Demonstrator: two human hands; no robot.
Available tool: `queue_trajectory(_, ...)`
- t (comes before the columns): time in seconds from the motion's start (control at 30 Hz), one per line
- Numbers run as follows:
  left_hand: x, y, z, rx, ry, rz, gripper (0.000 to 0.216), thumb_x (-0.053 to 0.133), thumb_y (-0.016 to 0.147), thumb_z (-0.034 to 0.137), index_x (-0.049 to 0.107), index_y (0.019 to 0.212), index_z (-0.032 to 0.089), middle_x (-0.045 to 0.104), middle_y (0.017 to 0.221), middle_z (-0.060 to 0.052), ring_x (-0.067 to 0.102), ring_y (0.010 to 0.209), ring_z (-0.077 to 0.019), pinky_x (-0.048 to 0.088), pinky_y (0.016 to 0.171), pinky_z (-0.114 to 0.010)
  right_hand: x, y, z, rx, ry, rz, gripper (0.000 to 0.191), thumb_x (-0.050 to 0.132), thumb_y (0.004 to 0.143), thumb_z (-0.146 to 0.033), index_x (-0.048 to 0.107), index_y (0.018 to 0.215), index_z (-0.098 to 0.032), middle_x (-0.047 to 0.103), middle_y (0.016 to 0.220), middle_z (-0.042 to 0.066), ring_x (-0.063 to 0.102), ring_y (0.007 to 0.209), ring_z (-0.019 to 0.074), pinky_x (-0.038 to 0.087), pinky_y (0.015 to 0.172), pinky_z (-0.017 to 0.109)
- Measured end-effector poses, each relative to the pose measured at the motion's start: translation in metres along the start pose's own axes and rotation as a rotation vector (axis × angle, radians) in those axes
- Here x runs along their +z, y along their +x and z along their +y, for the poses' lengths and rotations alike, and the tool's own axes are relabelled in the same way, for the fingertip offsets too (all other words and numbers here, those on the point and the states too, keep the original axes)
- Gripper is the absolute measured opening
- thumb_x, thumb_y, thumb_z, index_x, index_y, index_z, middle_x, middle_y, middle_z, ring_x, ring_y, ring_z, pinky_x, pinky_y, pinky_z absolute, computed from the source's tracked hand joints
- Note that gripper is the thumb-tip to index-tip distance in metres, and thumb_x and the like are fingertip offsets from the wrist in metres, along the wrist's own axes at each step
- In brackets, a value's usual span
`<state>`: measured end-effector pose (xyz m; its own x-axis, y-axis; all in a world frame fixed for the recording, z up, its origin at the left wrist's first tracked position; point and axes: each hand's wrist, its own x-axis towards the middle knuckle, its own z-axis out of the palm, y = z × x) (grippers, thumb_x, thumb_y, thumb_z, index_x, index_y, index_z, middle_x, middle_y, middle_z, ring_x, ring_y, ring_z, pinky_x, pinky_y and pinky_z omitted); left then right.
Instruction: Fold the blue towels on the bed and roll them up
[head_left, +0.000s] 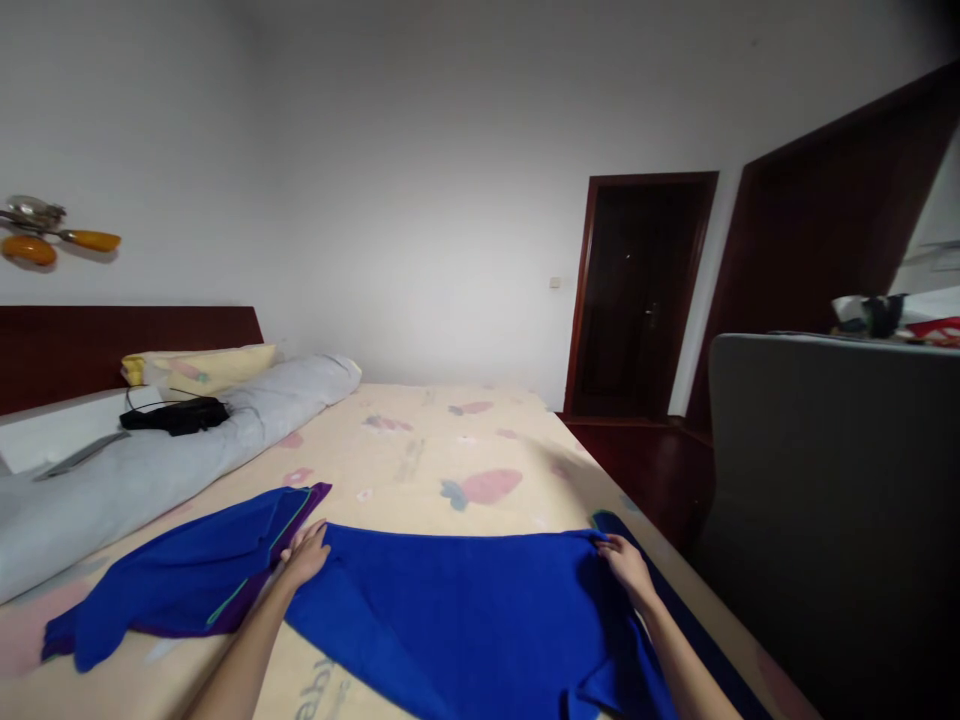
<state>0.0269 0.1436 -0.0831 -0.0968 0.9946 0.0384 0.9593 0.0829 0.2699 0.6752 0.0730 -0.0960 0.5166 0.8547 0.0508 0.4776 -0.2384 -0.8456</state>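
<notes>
A bright blue garment (465, 610) is spread across the near part of the bed, its far edge drawn nearly straight between my hands. At its far left corner my left hand (307, 553) is closed, pinching the fabric. My right hand (627, 568) grips the far right corner between thumb and fingers. Folds bunch up below the right hand, and the garment's near end runs out of view. Left of my left hand lies a second blue garment (180, 560) with purple inner cloth and thin green trim. A dark blue strip of cloth (694, 650) lies beyond my right forearm.
The bed has a cream sheet (420, 440) with strawberry prints. A long grey bolster-like roll (285, 400), a black item (176, 414) and a yellow pillow (217, 368) lie toward the headboard (127, 345). A dark grey panel (825, 500) stands right of the bed.
</notes>
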Motion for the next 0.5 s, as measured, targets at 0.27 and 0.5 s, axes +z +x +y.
queue_trajectory(0.27,0.011,0.005,0.018,-0.072,0.018,-0.094,0.064,0.034,0.085,0.024,0.037,0.146,0.004,0.026,0.156,-0.013,0.028,0.143,-0.0247,0.025,0.116,-0.040,0.020,-0.005,0.014,-0.073,-0.209,-0.020,0.057,0.047,0.069,-0.022,0.055,0.125,-0.012,0.066,0.119,0.011,0.061,0.114,0.0227,0.046,0.096,0.029)
queue_trajectory(0.5,0.032,-0.027,0.043,-0.135,0.059,-0.016,0.060,0.022,0.097,0.039,0.024,0.153,0.017,0.009,0.159,-0.015,0.019,0.145,-0.0325,0.026,0.106,-0.064,0.048,-0.037,0.016,-0.256,-0.392,-0.075,0.068,0.046,0.078,-0.023,0.038,0.141,0.002,0.037,0.147,0.022,0.033,0.139,0.0268,0.027,0.115,0.037)
